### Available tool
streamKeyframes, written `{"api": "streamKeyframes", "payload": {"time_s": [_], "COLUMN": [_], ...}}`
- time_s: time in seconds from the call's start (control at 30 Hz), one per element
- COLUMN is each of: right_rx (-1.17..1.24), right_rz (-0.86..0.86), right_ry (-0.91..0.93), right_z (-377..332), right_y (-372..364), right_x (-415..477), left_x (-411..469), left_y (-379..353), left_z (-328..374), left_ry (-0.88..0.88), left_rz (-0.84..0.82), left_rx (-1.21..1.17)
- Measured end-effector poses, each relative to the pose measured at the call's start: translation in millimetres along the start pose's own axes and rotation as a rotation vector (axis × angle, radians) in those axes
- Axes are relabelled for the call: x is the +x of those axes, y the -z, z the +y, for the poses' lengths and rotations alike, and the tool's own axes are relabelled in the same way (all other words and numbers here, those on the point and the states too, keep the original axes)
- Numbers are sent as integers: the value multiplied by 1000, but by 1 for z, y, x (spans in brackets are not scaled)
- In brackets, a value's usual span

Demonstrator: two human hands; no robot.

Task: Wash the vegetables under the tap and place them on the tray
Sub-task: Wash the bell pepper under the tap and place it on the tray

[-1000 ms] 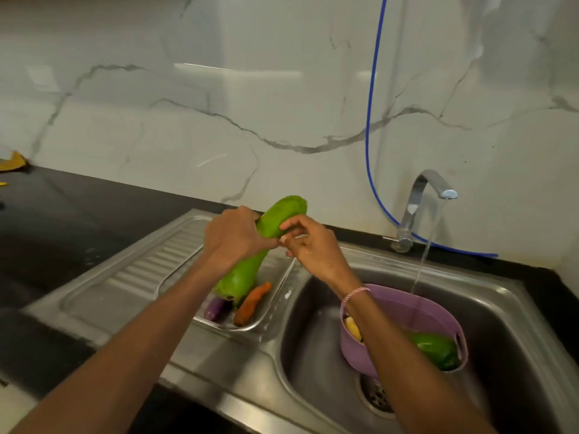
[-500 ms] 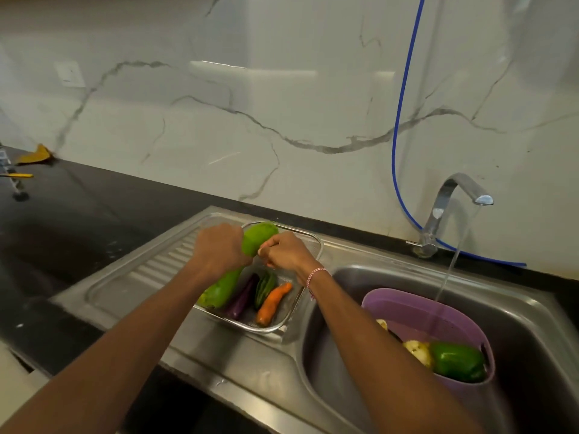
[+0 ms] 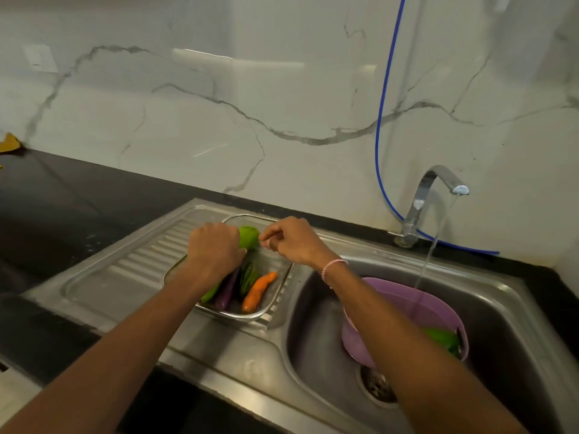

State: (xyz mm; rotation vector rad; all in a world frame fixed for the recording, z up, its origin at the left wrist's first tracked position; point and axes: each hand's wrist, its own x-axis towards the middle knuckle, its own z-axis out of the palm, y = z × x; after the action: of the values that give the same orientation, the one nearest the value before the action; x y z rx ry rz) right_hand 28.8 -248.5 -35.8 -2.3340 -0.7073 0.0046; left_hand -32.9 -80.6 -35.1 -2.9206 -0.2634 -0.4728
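Observation:
A long light-green gourd (image 3: 249, 235) lies low in the glass tray (image 3: 271, 305) on the sink's draining board. My left hand (image 3: 214, 250) is wrapped over its middle. My right hand (image 3: 289, 241) touches the gourd's far end with pinched fingers. Beside the gourd in the tray lie a purple eggplant (image 3: 227, 292), a dark green vegetable (image 3: 249, 275) and an orange carrot (image 3: 258, 291). The tap (image 3: 438, 189) runs water into a purple basket (image 3: 404, 300) in the basin, which holds a green pepper (image 3: 443, 339).
A blue hose (image 3: 380, 120) hangs down the marble wall behind the tap. The steel draining board (image 3: 125, 270) extends left of the tray. Black countertop (image 3: 62, 198) lies further left. The drain (image 3: 377, 386) sits in front of the basket.
Both hands have lowered the green gourd from above the tray down into it, beside the other vegetables. The view shifted slightly.

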Motion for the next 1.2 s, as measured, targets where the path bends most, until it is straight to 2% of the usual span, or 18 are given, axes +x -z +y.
{"api": "streamKeyframes", "payload": {"time_s": [0.1, 0.2, 0.27, 0.33, 0.43, 0.53, 0.67, 0.77, 0.8, 0.87, 0.93, 1.0, 1.07, 1.2], "right_rx": [16, -29, -149, -293, -438, -436, -383, -401, -348, -138, 69, 312, 603, 1027], "right_rz": [126, 172, 155, 98, -70, -270, -337, -333, -273, -29, 254, 418, 445, 419], "right_ry": [10, -52, -160, -314, -574, -642, -573, -555, -560, -561, -521, -506, -560, -570], "right_z": [27, 58, 86, 112, 152, 179, 197, 208, 213, 218, 212, 198, 188, 193], "right_y": [30, 59, 83, 103, 118, 111, 110, 110, 112, 121, 129, 127, 113, 85], "right_x": [-38, -86, -121, -147, -180, -201, -212, -219, -221, -219, -209, -191, -174, -163], "left_x": [-6, -24, -35, -42, -44, -40, -34, -31, -30, -29, -31, -35, -35, -32], "left_y": [11, 32, 38, 30, 0, -36, -68, -79, -84, -90, -84, -68, -57, -66], "left_z": [29, 74, 117, 156, 214, 251, 279, 289, 292, 299, 305, 310, 310, 305], "left_ry": [-135, -363, -517, -593, -585, -470, -303, -305, -318, -362, -350, -290, -257, -238], "left_rz": [173, 300, 207, 38, -201, -350, -330, -280, -269, -269, -358, -493, -558, -580], "left_rx": [-205, -475, -560, -582, -566, -622, -758, -801, -814, -906, -1234, -1581, -1735, -1708]}}
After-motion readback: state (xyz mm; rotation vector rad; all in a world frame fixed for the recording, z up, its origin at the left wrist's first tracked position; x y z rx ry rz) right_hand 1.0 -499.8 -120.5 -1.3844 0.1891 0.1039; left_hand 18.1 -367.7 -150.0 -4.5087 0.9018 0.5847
